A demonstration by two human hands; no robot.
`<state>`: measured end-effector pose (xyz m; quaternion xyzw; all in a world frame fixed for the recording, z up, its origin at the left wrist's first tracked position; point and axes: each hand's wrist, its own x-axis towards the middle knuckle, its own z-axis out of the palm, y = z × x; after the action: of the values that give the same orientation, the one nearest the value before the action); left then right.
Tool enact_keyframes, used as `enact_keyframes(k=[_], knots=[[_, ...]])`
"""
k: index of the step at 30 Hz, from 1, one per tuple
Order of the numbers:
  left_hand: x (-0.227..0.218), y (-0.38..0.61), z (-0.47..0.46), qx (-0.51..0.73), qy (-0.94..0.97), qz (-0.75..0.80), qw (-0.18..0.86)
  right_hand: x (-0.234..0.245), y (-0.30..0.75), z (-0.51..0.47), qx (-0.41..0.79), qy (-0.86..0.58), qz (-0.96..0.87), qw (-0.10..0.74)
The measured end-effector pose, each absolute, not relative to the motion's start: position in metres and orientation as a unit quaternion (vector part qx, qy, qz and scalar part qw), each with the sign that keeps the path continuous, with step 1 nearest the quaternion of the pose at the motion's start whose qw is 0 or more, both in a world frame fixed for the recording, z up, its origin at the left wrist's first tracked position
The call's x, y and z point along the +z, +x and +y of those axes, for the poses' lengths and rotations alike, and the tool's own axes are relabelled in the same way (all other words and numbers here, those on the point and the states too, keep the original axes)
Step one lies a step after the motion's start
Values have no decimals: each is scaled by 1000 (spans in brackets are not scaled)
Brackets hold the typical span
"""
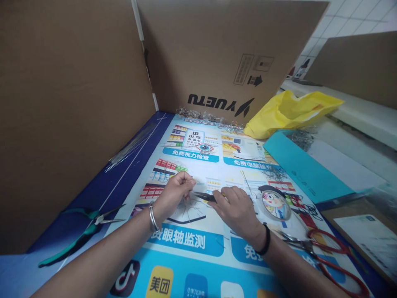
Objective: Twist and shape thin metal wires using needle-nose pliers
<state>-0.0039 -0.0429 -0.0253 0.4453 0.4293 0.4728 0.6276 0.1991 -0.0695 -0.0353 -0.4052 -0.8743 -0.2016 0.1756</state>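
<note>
Near the middle of the printed sheet, my left hand is closed in a pinch, with what looks like thin wire between its fingertips; the wire is too fine to make out fully. My right hand wraps round a pair of black-handled pliers. Their narrow jaws point left and reach close to my left fingertips. Whether the jaws touch the wire I cannot tell. Several thin wire pieces lie on the sheet just below my left hand.
Green-handled pliers lie at left, red-handled scissors at right. Long straight wires rest by the cardboard wall. Tangled wire pieces line the back, near a yellow bag. A round clear dish sits right of my hand.
</note>
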Motion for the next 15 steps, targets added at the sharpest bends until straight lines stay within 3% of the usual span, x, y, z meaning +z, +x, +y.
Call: enact_keyframes(k=[15], knots=[[-21, -3, -46, 467, 409, 404, 672, -39, 199, -69, -219, -396, -866, 211]])
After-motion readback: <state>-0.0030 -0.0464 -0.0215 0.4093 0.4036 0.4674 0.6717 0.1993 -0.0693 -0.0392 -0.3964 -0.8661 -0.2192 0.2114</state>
